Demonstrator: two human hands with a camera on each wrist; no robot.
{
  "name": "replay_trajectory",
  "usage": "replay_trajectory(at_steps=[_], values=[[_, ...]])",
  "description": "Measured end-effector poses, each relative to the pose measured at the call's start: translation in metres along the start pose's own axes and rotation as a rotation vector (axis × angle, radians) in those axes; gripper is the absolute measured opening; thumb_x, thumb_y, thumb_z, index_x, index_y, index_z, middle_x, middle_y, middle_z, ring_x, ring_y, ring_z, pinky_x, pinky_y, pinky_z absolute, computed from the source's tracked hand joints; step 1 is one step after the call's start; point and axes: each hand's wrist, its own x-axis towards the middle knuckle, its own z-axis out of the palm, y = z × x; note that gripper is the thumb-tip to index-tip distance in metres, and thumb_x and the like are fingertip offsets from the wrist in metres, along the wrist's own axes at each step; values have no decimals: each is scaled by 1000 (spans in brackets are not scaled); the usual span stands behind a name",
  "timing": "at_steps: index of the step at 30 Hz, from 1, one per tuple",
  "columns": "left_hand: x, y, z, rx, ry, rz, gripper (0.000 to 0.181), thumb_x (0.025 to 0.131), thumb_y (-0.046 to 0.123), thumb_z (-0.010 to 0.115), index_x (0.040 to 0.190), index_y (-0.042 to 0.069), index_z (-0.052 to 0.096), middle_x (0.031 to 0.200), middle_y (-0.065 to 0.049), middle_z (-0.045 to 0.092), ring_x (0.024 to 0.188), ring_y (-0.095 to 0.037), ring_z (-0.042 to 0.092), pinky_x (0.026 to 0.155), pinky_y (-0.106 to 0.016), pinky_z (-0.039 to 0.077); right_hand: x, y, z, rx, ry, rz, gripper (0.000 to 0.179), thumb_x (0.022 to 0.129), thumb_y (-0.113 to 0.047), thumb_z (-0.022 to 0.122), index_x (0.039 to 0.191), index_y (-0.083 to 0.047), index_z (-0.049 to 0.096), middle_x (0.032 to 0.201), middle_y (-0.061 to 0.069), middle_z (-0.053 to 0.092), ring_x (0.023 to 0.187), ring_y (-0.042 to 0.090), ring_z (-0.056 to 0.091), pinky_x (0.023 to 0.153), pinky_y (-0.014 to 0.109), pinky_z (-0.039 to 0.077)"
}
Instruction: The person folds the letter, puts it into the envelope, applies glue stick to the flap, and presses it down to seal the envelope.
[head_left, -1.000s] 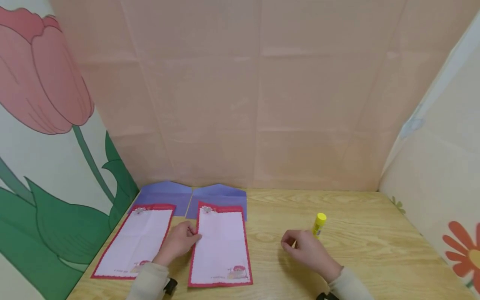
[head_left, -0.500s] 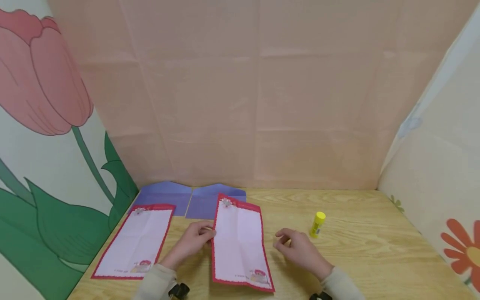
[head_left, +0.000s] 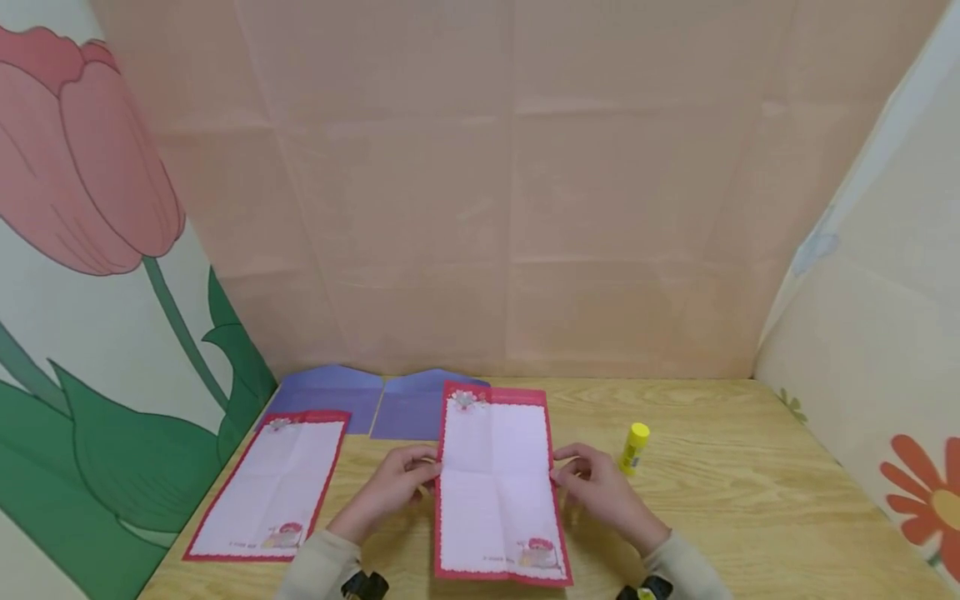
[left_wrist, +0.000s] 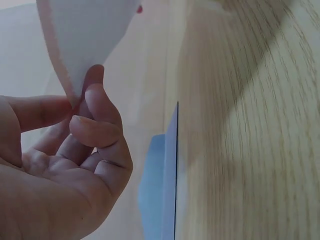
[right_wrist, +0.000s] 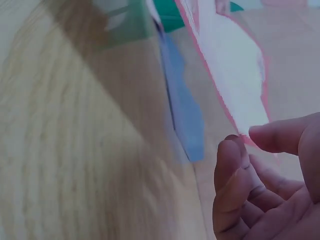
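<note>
A red-bordered sheet of letter paper (head_left: 495,487), creased by folds, is held up between both hands. My left hand (head_left: 393,486) pinches its left edge; in the left wrist view, thumb and fingers (left_wrist: 102,112) meet on the paper's edge. At the opposite edge my right hand (head_left: 603,492) pinches the sheet, and in the right wrist view its thumb (right_wrist: 275,135) lies against the red border. The sheet is raised off the table and partly covers the right-hand purple envelope (head_left: 405,408).
A second red-bordered letter sheet (head_left: 273,483) lies flat at the left. Behind it is another purple envelope (head_left: 326,396) with its flap up. A yellow glue stick (head_left: 634,448) stands on the wooden table (head_left: 735,492), right of my right hand. A pinkish covered wall (head_left: 510,192) closes off the back.
My left hand has lifted the sheet and brought it rightward from beside the other sheet. My right hand has moved slightly left and taken hold of its right edge.
</note>
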Motion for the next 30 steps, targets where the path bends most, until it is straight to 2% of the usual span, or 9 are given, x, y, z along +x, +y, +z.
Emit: replay_trajectory(at_steps=[6, 10, 15, 22, 28, 30], values=[[0, -1, 2, -68, -31, -26, 31, 101, 15, 56, 127, -2, 63, 82, 2, 68, 76, -14, 59, 60, -29, 42, -3, -2, -6, 91, -66, -24, 25, 98, -15, 63, 118, 0, 57, 82, 10, 65, 64, 25, 62, 46, 27, 46], [0, -2, 4, -95, -40, -32, 30, 101, 16, 57, 125, -1, 63, 81, 2, 69, 76, -14, 60, 60, -27, 42, -3, -3, -8, 131, -92, -43, 20, 101, -14, 58, 113, 1, 54, 79, 10, 66, 64, 24, 63, 45, 27, 45], [1, -3, 5, -114, -54, -37, 28, 102, 20, 57, 121, 1, 62, 76, 1, 65, 72, -14, 60, 59, -26, 41, -5, -3, -11, 177, -96, -49, 20, 102, -13, 56, 115, 2, 52, 77, 10, 66, 65, 22, 63, 45, 26, 45], [0, -5, 4, -135, -76, 3, 27, 102, 16, 57, 124, 0, 59, 79, 0, 66, 73, -16, 59, 58, -26, 43, -7, -3, -14, 207, -111, -106, 21, 100, -9, 58, 114, 5, 50, 75, 6, 64, 62, 13, 60, 45, 25, 45], [0, -5, 5, -145, -95, 17, 23, 101, 12, 57, 119, -3, 58, 78, -1, 67, 72, -16, 60, 57, -25, 42, -8, -3, -12, 214, -111, -167, 16, 100, -5, 55, 110, 6, 50, 74, 0, 64, 60, 11, 58, 43, 25, 44], [-1, -5, 7, -146, -94, 28, 22, 100, 10, 57, 116, -5, 58, 77, 0, 66, 71, -15, 59, 56, -24, 42, -10, -4, -17, 225, -136, -190, 12, 101, -7, 55, 109, 1, 54, 76, -1, 65, 62, 11, 59, 44, 26, 45]])
